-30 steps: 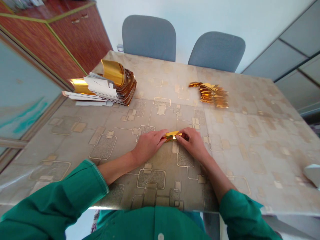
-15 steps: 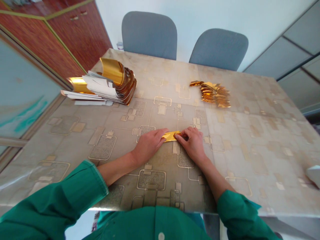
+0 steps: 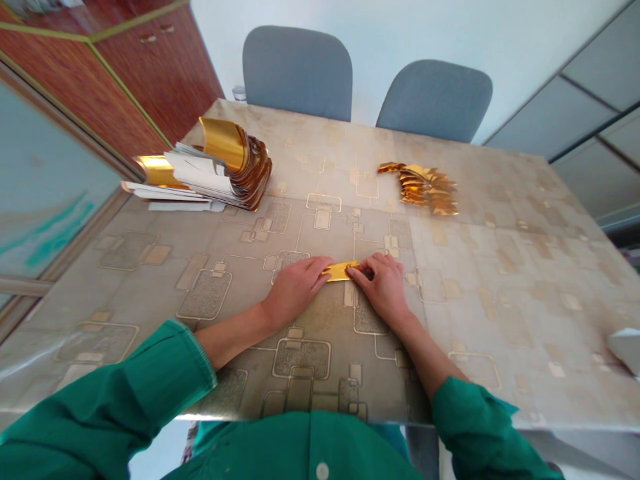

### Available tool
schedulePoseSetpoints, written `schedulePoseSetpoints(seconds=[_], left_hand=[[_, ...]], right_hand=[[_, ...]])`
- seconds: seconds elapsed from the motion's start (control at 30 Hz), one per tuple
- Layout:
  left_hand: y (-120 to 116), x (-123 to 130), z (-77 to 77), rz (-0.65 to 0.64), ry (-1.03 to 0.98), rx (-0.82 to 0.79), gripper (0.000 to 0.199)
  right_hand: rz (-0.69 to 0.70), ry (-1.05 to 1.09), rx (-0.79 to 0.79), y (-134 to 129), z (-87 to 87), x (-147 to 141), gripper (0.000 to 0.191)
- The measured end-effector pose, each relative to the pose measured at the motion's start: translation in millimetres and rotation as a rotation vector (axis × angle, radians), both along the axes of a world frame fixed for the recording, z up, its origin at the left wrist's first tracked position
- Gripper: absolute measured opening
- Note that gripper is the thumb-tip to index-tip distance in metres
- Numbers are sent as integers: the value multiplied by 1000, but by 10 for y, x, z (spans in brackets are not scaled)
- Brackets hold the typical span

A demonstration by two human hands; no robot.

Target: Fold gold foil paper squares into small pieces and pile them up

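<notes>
Hands [image 3: 297, 287] [image 3: 384, 288] pinch gold strip [image 3: 337, 273] by both ends | gold pile [image 3: 427, 191], table edges [image 3: 240, 414] well away

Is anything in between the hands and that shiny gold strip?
No, nothing visible is in the way: the left hand touches the gold strip at one end, the right hand at the other.
</notes>
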State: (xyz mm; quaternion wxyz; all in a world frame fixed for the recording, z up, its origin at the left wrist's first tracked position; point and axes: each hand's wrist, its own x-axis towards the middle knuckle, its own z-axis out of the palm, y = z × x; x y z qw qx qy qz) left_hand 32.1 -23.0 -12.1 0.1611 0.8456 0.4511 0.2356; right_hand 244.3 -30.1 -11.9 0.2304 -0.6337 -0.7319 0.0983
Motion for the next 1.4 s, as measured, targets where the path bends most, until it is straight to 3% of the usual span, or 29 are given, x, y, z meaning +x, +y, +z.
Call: schedulePoseSetpoints(seconds=[0.27,0.43,0.57,0.83,1.17,1.3,1.4], left_hand=[[-177,50,140,-113,248,310,32],[-389,88,55,-170,358,210,60],[-442,54,-22,-178,399,157,71],[-447,43,-20,-172,406,118,70],[-386,73,102,-206,430,125,73],[-373,66,120,-210,425,119,71],[-365,47,112,-215,403,121,69]], right_hand=[[-12,-79,8,8,2,-30,32],[-18,-115,27,5,12,-49,35],[-17,-130,52,2,4,-57,35],[-6,-152,56,8,-8,-53,33],[-31,-204,121,17,-67,-55,37],[-75,-146,98,1,-22,-3,36],[0,-120,119,-83,60,54,27]])
